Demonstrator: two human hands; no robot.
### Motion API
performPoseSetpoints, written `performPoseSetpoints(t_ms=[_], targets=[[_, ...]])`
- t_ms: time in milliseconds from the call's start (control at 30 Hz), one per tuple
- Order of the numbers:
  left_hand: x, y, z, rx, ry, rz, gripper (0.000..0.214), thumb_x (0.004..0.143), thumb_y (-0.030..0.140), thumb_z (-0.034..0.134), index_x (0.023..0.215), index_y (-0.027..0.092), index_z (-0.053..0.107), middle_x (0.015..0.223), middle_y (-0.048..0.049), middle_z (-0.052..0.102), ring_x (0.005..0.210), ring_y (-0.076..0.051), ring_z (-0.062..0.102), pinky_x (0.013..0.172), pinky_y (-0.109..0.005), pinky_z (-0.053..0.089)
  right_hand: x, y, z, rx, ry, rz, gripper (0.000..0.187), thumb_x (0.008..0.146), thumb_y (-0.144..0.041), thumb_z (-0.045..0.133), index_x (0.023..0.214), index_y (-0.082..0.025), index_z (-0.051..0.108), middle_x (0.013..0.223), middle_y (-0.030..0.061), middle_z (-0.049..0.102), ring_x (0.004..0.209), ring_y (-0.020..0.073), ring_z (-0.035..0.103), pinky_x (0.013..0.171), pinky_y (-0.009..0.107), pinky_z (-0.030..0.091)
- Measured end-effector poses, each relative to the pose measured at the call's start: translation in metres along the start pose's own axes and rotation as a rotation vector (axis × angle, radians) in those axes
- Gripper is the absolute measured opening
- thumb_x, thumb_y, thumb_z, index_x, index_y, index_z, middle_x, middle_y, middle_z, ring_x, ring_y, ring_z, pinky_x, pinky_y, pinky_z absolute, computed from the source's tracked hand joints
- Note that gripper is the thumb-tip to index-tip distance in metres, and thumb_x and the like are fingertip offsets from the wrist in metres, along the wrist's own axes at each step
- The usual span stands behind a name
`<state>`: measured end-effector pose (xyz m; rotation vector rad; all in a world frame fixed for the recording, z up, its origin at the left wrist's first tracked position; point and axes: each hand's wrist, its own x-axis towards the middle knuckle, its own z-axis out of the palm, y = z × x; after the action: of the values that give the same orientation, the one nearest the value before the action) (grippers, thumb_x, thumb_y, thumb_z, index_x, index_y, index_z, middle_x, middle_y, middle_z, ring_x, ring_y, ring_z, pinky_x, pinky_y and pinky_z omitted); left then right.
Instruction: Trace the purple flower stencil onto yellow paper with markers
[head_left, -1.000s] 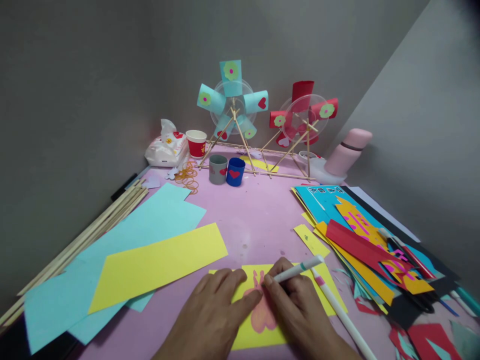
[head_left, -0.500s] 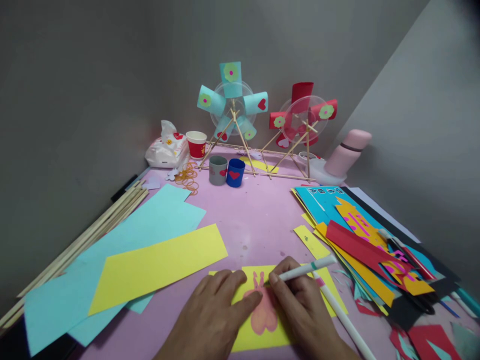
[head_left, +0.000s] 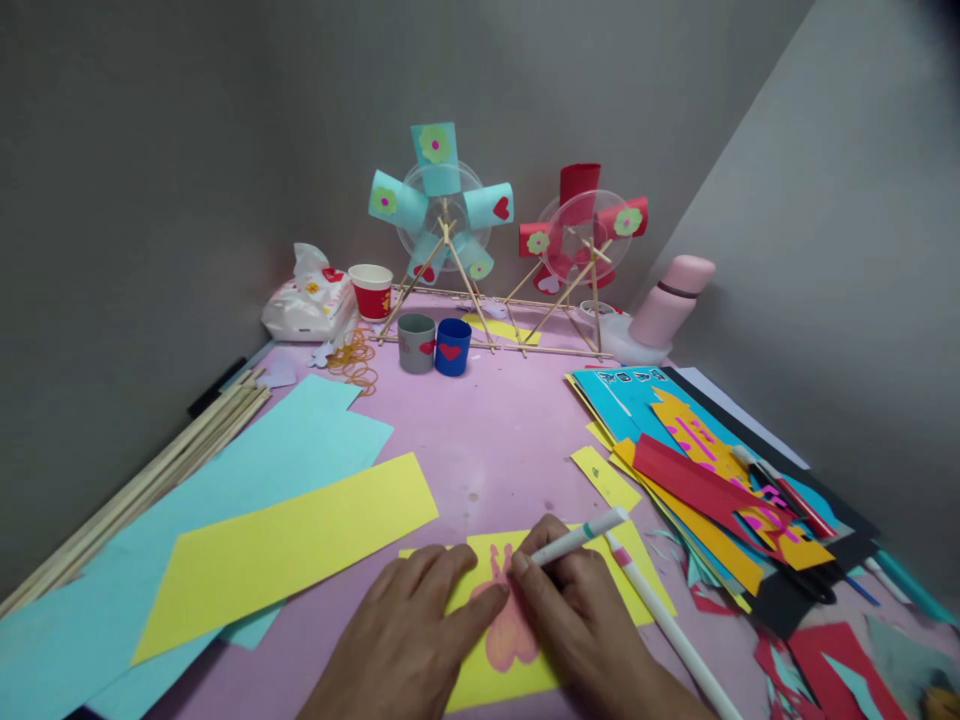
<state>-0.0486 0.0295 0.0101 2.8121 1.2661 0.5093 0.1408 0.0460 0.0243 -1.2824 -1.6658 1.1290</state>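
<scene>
A small yellow paper sheet lies at the near edge of the pink table. On it rests a pink butterfly-shaped cutout. My left hand lies flat with its fingers stretched, pressing the cutout and the sheet down. My right hand is closed on a white pen with a teal band, its tip at the top edge of the cutout. A second white pen with a pink band lies on the table just right of my right hand.
A long yellow strip lies on light blue sheets at left, beside wooden sticks. A pile of coloured paper sits at right. At the back stand two paper wheels, small cups, a tissue pack and a pink bottle.
The view has shifted, so everything sits a little further left in the frame. The pen tip has moved slightly along the top of the pink cutout. My left hand stays pressed down.
</scene>
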Motion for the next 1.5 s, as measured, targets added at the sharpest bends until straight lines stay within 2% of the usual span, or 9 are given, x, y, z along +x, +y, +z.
performPoseSetpoints(t_ms=[100, 467, 567, 667, 733, 900, 1067, 1267, 1500], targets=[[0.002, 0.000, -0.003, 0.006, -0.054, -0.003, 0.061, 0.072, 0.002, 0.056, 0.126, 0.031, 0.053, 0.120, -0.0053, 0.061, 0.100, -0.024, 0.057, 0.080, -0.036, 0.046, 0.000, 0.000, 0.001, -0.036, -0.004, -0.004, 0.030, 0.095, -0.035, 0.042, 0.069, -0.021, 0.043, 0.060, -0.0048, 0.040, 0.051, 0.0112, 0.039, 0.048, 0.024, 0.028], [0.006, 0.004, -0.007, -0.017, -0.081, -0.020, 0.055, 0.072, 0.004, 0.057, 0.121, 0.030, 0.057, 0.114, -0.0057, 0.062, 0.098, -0.025, 0.057, 0.079, -0.038, 0.047, -0.001, 0.004, 0.001, -0.062, 0.005, -0.021, 0.032, 0.094, -0.035, 0.043, 0.066, -0.020, 0.043, 0.060, -0.0046, 0.040, 0.051, 0.0112, 0.040, 0.048, 0.024, 0.028], [0.003, 0.002, -0.001, -0.029, -0.056, -0.030, 0.055, 0.074, 0.005, 0.055, 0.122, 0.032, 0.055, 0.116, -0.0048, 0.060, 0.099, -0.024, 0.055, 0.081, -0.037, 0.045, -0.001, 0.005, 0.001, -0.021, -0.005, -0.008, 0.031, 0.095, -0.035, 0.044, 0.067, -0.021, 0.043, 0.060, -0.0049, 0.039, 0.051, 0.0113, 0.039, 0.048, 0.024, 0.028], [0.001, 0.003, 0.002, -0.044, -0.023, -0.045, 0.055, 0.074, 0.007, 0.057, 0.123, 0.032, 0.055, 0.117, -0.0048, 0.059, 0.101, -0.025, 0.053, 0.082, -0.037, 0.043, -0.002, 0.008, 0.000, 0.039, 0.043, 0.000, 0.030, 0.095, -0.037, 0.044, 0.070, -0.021, 0.044, 0.061, -0.0050, 0.040, 0.054, 0.0119, 0.038, 0.049, 0.023, 0.030], [0.002, 0.004, -0.001, -0.049, -0.050, -0.043, 0.055, 0.074, 0.007, 0.059, 0.123, 0.032, 0.055, 0.118, -0.0055, 0.059, 0.101, -0.025, 0.053, 0.082, -0.037, 0.044, -0.003, 0.010, 0.000, 0.061, 0.063, -0.005, 0.029, 0.095, -0.037, 0.045, 0.071, -0.021, 0.044, 0.063, -0.0045, 0.041, 0.056, 0.0122, 0.039, 0.051, 0.023, 0.031], [0.007, 0.006, -0.011, -0.057, -0.103, -0.044, 0.053, 0.075, 0.006, 0.061, 0.121, 0.032, 0.057, 0.114, -0.0045, 0.061, 0.098, -0.024, 0.056, 0.080, -0.035, 0.045, -0.004, 0.011, -0.001, 0.053, 0.027, -0.052, 0.027, 0.096, -0.035, 0.045, 0.074, -0.019, 0.050, 0.067, -0.0027, 0.047, 0.060, 0.0124, 0.044, 0.055, 0.024, 0.035], [0.009, 0.005, -0.010, -0.058, -0.096, -0.055, 0.050, 0.078, 0.006, 0.058, 0.121, 0.032, 0.057, 0.116, -0.0045, 0.061, 0.098, -0.025, 0.056, 0.080, -0.038, 0.045, -0.004, 0.009, 0.000, 0.021, -0.013, -0.086, 0.025, 0.097, -0.033, 0.044, 0.076, -0.019, 0.050, 0.067, -0.0029, 0.047, 0.060, 0.0124, 0.045, 0.056, 0.024, 0.035], [0.010, 0.007, -0.013, -0.084, -0.174, -0.084, 0.055, 0.076, 0.005, 0.057, 0.124, 0.032, 0.054, 0.116, -0.0043, 0.060, 0.098, -0.025, 0.056, 0.080, -0.038, 0.046, -0.002, 0.008, 0.001, -0.034, -0.054, -0.093, 0.029, 0.097, -0.033, 0.042, 0.072, -0.020, 0.047, 0.065, -0.0029, 0.046, 0.058, 0.0125, 0.045, 0.056, 0.024, 0.034], [0.007, 0.007, -0.009, -0.101, -0.096, -0.079, 0.044, 0.083, 0.010, 0.054, 0.120, 0.033, 0.057, 0.116, -0.0029, 0.059, 0.098, -0.023, 0.054, 0.081, -0.036, 0.044, -0.002, 0.009, 0.001, -0.078, -0.046, -0.112, 0.029, 0.097, -0.031, 0.041, 0.070, -0.020, 0.045, 0.067, -0.0025, 0.047, 0.059, 0.0126, 0.046, 0.057, 0.024, 0.035]])
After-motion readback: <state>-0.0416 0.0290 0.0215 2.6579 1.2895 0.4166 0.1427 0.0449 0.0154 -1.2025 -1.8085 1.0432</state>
